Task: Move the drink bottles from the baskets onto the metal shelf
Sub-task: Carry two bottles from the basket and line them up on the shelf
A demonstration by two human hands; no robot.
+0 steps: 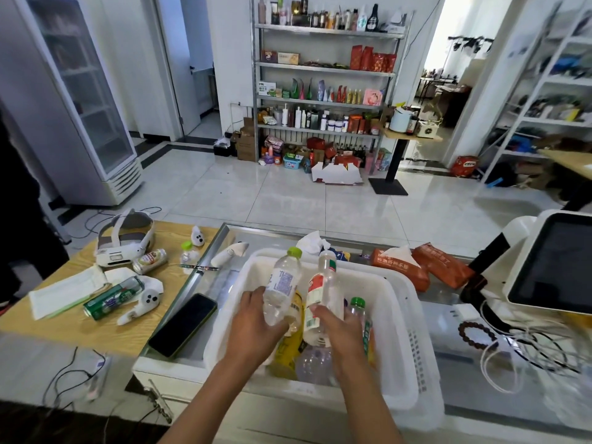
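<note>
Low in the middle of the frame, both my hands are over the white basket [400, 315] that sits on the counter. My left hand [253, 325] has its fingers curled round the lower end of a clear bottle with a lime-green cap [283, 283], which leans up and to the right above the basket. My right hand [342, 331] grips a clear bottle with a red and white label [320, 293] near its base; that bottle stands nearly upright, tilted a little to the right, just beside the first one. Under my hands, inside the basket, lie more bottles: a yellow one [288, 350], a clear one [315, 363] at the bottom, and one with a green cap [358, 307] just right of my right hand.

At the top centre of the frame, across the tiled floor, stands the metal shelf [323, 67], well apart from the basket, its levels crowded with bottles, boxes and red packets.

On the wooden table at the left of the frame lie a white headset [125, 241], a green can [113, 298] on its side, and a white controller [141, 306]. A dark phone [182, 325] rests on the counter just left of the basket. Orange tissue packs [416, 267] lie beyond the basket to the right, and a screen [557, 267] stands at the right edge.
</note>
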